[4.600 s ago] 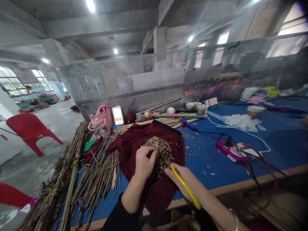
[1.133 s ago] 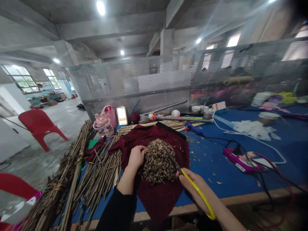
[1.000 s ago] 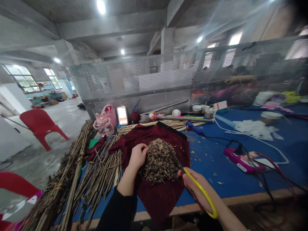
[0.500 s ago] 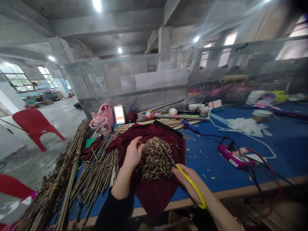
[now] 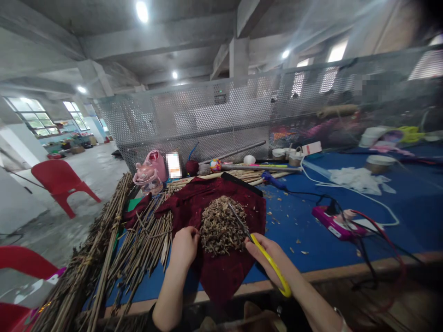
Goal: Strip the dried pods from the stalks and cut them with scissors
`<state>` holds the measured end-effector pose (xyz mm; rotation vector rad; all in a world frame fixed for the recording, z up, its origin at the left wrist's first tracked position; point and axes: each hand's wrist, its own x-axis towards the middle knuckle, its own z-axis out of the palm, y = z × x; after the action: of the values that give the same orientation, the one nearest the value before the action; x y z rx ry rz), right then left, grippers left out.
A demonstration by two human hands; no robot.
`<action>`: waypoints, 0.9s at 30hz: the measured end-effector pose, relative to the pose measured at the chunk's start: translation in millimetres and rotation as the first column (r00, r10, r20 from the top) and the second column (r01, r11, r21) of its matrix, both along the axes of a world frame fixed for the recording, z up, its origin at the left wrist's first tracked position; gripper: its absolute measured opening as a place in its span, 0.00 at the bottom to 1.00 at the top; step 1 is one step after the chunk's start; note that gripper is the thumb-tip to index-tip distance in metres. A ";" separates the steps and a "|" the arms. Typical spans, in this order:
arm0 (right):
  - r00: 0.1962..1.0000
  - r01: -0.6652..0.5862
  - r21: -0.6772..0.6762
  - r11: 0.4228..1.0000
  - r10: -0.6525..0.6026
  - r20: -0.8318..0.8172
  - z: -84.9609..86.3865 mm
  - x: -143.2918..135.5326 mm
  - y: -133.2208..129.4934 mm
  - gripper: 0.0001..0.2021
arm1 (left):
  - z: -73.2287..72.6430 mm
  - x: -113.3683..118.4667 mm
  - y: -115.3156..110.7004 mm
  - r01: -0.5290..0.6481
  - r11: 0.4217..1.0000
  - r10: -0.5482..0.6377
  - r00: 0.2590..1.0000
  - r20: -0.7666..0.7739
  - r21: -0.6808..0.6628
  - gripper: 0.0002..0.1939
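My right hand (image 5: 279, 256) grips yellow-handled scissors (image 5: 272, 264), their dark blades pointing up and left over a heap of dry brown plant bits (image 5: 223, 230). The heap lies on a dark red cloth (image 5: 221, 279) spread on the blue tabletop. At the left edge of the heap, my left hand (image 5: 185, 245) is low over the cloth with its fingers curled in. What they pinch, if anything, is hidden. Thin cut sticks (image 5: 138, 251) lie loose to the left of that hand.
Long bundled stalks (image 5: 100, 244) line the table's left side. A pink bucket (image 5: 148, 184), a yarn ball (image 5: 192, 168) and rods stand or lie along the back by a perforated metal screen (image 5: 221, 115). A purple power strip (image 5: 337, 226) with cables and a blue glue gun (image 5: 273, 180) are to the right.
My left hand has come down and toward me from the upper left of the heap, and its fingers have curled in. The scissors stay over the heap, nearly unmoved.
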<state>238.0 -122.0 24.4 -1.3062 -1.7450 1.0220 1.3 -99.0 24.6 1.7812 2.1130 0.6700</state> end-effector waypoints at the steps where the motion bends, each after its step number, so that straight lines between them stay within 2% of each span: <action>1: 1.000 0.007 -0.001 1.000 -0.007 -0.020 -0.6 -0.2 -2.6 0.22 | 2.1 0.6 1.8 -0.012 0.999 0.010 0.999 0.030 0.047 0.08; 3: 0.996 0.039 -0.031 0.999 -0.041 -0.074 -0.4 -1.7 -9.4 0.23 | 6.5 3.4 4.8 -0.008 0.992 -0.007 0.993 0.117 0.129 0.09; 5: 0.991 0.057 -0.086 0.995 -0.067 -0.118 1.1 -3.4 -16.5 0.25 | 8.6 8.4 6.9 0.052 0.982 -0.090 0.975 0.203 0.184 0.11; 8: 0.990 0.023 -0.159 0.987 -0.044 -0.133 4.4 -2.9 -22.4 0.28 | 6.2 15.4 6.0 0.121 0.964 -0.184 0.946 0.266 0.238 0.18; 11: 0.993 -0.039 -0.221 0.974 0.013 -0.118 6.8 2.5 -23.1 0.29 | 0.1 17.7 -1.5 0.038 0.958 -0.122 0.951 0.283 0.285 0.17; 13: 0.990 -0.093 -0.265 0.960 0.061 -0.126 7.0 6.5 -25.1 0.29 | -5.1 18.1 -8.7 0.002 0.964 -0.083 0.953 0.293 0.266 0.17; 17: 0.969 -0.177 -0.379 0.909 0.094 -0.226 1.3 9.8 -39.6 0.31 | -16.5 22.3 -18.1 0.033 0.973 -0.100 0.951 0.293 0.226 0.25; 19: 0.964 -0.207 -0.450 0.869 0.103 -0.244 -3.7 10.4 -48.8 0.33 | -20.4 25.3 -17.6 0.010 0.968 -0.085 0.955 0.285 0.252 0.24; 22: 0.970 -0.233 -0.526 0.818 0.159 -0.182 -7.8 12.1 -57.8 0.33 | -21.6 28.2 -13.3 -0.029 0.966 -0.060 0.941 0.332 0.256 0.15; 24: 0.974 -0.227 -0.555 0.800 0.203 -0.105 -6.3 13.0 -59.1 0.32 | -19.9 29.2 -11.2 -0.057 0.965 -0.048 0.921 0.387 0.258 0.13; 27: 0.978 -0.177 -0.538 0.824 0.206 -0.006 -1.0 11.0 -55.9 0.29 | -16.3 31.3 -11.4 -0.102 0.956 -0.042 0.879 0.476 0.273 0.14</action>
<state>249.0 -177.9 23.4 -1.5158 -1.7169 1.7003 32.6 -110.3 8.3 1.5044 1.7707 1.3373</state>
